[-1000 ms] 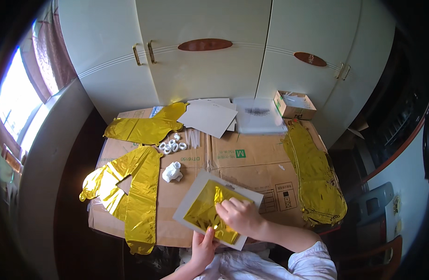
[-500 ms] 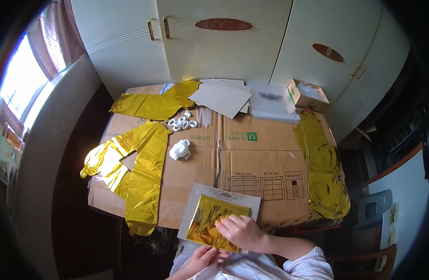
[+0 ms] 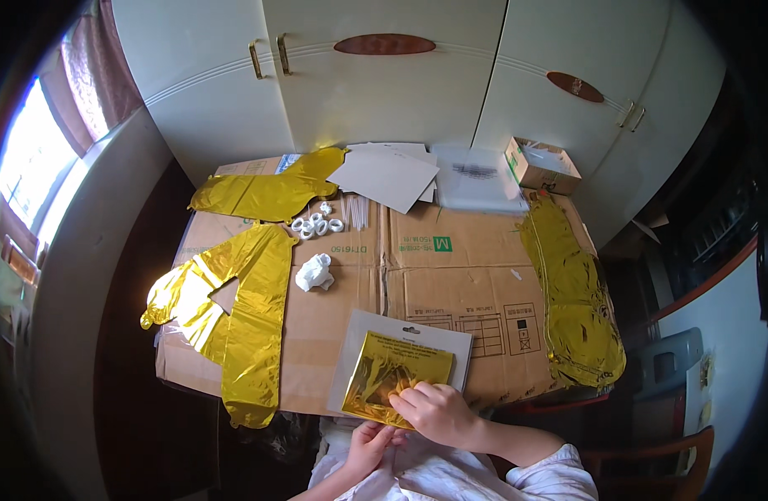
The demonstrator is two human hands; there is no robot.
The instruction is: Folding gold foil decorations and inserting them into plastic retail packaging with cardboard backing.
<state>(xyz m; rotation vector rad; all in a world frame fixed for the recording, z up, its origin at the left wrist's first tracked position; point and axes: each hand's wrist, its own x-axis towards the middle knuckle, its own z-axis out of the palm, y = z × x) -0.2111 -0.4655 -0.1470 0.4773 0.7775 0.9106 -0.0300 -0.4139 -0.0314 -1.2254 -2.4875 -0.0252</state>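
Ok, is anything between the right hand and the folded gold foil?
Nothing visible: the right hand has its fingers on the folded gold foil. The left hand is at the foil's lower edge, not between them. The crumpled white piece lies apart, farther back on the cardboard.

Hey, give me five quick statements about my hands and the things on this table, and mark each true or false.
1. The right hand touches the folded gold foil. True.
2. The left hand is on the white rings. False: the left hand is at the lower edge of the folded gold foil.
3. The crumpled white lump lies on the cardboard. True.
4. The gray sheets are at the near edge. False: the gray sheets lie at the far side, near the cabinet.
5. The open box stands at the far right. True.
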